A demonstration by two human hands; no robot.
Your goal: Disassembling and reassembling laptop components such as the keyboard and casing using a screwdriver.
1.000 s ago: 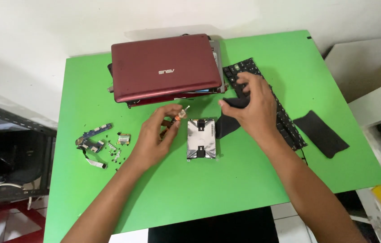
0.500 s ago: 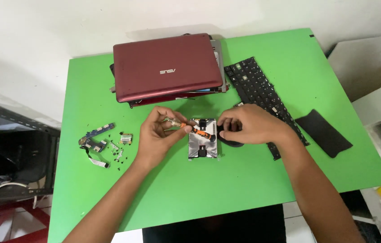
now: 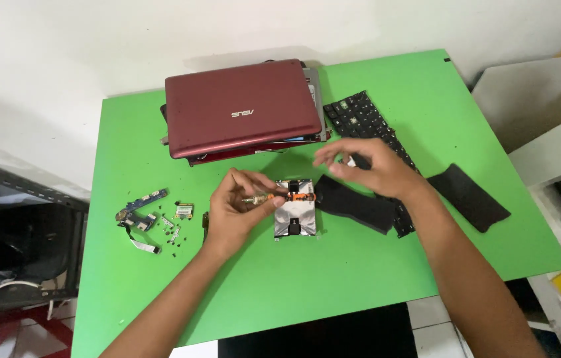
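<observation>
Since half a second earlier, my right hand [image 3: 367,167] had let go and lifted toward the keyboard [image 3: 367,126], fingers loose and empty. My left hand [image 3: 241,207] pinched a small orange-tipped part [image 3: 266,197] just above the silver drive [image 3: 296,217] lying on the green desk [image 3: 360,278]. It looked light, stiff and fragile, best held by its ends.

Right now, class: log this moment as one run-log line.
left hand: holds small screwdriver | right hand: empty, above keyboard | hard drive: flat on green table | red laptop: closed
</observation>
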